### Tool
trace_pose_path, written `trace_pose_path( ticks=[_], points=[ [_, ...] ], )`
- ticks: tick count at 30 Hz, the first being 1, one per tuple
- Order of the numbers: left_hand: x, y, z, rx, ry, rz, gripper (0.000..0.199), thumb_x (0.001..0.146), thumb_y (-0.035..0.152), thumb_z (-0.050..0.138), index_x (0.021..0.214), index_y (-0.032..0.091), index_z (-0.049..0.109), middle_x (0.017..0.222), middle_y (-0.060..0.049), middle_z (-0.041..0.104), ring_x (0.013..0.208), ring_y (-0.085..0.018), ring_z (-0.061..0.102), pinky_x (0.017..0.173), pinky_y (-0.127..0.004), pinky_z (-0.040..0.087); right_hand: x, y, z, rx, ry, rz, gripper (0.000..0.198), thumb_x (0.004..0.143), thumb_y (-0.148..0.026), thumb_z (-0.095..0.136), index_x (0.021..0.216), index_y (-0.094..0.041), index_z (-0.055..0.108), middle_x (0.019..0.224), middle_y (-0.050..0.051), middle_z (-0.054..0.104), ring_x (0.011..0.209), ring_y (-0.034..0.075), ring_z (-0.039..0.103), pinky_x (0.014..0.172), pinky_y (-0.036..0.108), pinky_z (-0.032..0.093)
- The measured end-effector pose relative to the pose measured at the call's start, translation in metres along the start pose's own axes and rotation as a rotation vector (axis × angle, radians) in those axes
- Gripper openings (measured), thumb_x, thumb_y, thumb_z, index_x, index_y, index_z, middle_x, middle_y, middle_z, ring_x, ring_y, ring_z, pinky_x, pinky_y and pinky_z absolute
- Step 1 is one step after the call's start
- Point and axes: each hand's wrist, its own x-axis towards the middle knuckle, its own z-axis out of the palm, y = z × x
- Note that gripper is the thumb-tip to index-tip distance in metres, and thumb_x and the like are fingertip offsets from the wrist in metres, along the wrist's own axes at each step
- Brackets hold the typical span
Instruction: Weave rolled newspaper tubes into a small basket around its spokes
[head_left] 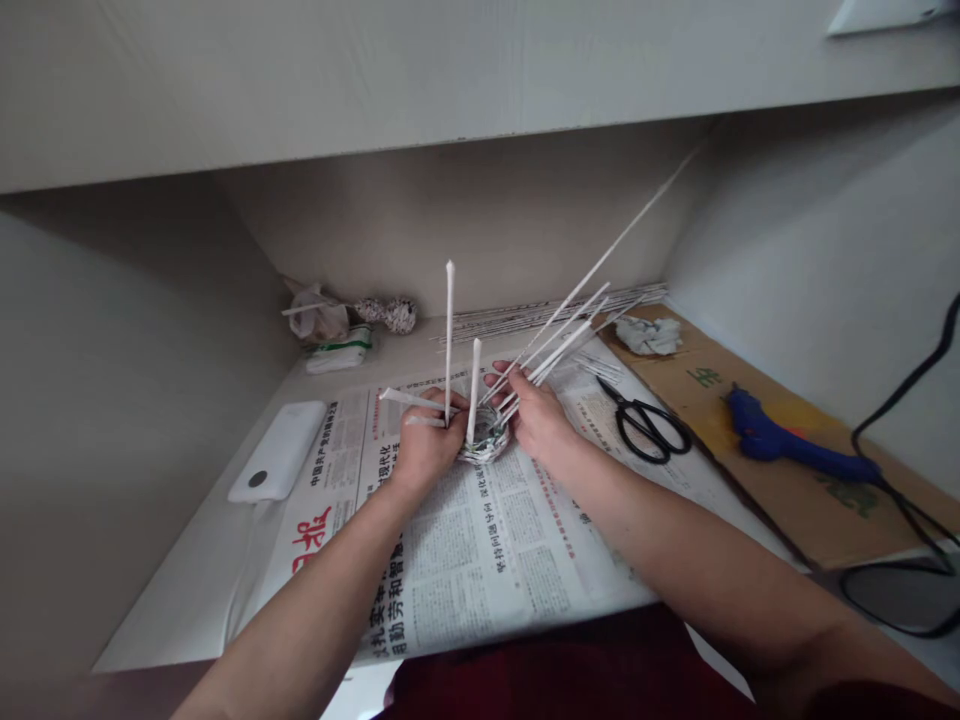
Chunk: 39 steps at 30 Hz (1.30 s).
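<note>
A small round basket woven from rolled paper is held between my two hands, just over the newspaper. White paper sticks rise from its rim; one stands tall and a shorter one is beside it. My left hand is closed on the basket's left side, with sticks poking out past the fingers. My right hand grips the right side, its fingers around several sticks leaning up and right. One long thin paper strip runs from there toward the back wall. The fingertips are partly hidden.
Black scissors lie right of my right hand. Farther right, a blue glue gun with a black cord rests on cardboard, near crumpled tissue. Left is a white power bank. Paper rods line the back; a shelf overhangs.
</note>
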Motion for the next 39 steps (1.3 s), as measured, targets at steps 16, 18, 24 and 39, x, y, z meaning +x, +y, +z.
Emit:
trace_pose_path(
  ticks=[16,18,24,39],
  points=[
    [-0.001,0.005,-0.002,0.098,-0.040,0.089,0.017,0.081,0.013,0.059,0.084,0.021,0.074,0.080,-0.004,0.066,0.079,-0.019,0.064,0.076,-0.028,0.049,-0.008,0.021,-0.004,-0.376,-0.072,-0.246,0.019,0.063,-0.022,0.064,0.082,-0.021,0.065,0.076,-0.001,0.070,0.073,0.017,0.064,0.070,0.028,0.050],
    [-0.001,0.005,-0.001,0.086,-0.029,0.094,0.016,0.081,0.012,0.060,0.084,0.021,0.074,0.080,-0.004,0.066,0.079,-0.019,0.064,0.076,-0.028,0.049,-0.009,0.023,-0.005,-0.437,-0.032,-0.265,0.020,0.065,-0.026,0.067,0.084,-0.022,0.064,0.078,-0.002,0.069,0.073,0.017,0.064,0.070,0.029,0.050],
    [0.000,0.004,0.001,0.040,0.002,0.090,0.014,0.080,0.011,0.061,0.081,0.020,0.072,0.078,-0.003,0.065,0.078,-0.018,0.063,0.076,-0.028,0.050,-0.010,0.028,-0.007,-0.511,-0.003,-0.322,0.017,0.062,-0.022,0.060,0.079,-0.022,0.058,0.071,-0.004,0.064,0.069,0.016,0.060,0.068,0.028,0.048],
    [-0.002,0.005,0.001,0.156,-0.047,0.114,0.014,0.081,0.013,0.059,0.080,0.018,0.071,0.079,-0.005,0.063,0.077,-0.018,0.061,0.073,-0.027,0.048,-0.019,0.040,-0.011,-0.406,0.099,-0.218,0.021,0.065,-0.033,0.064,0.081,-0.022,0.059,0.070,-0.003,0.064,0.068,0.016,0.061,0.062,0.027,0.048]
  ],
)
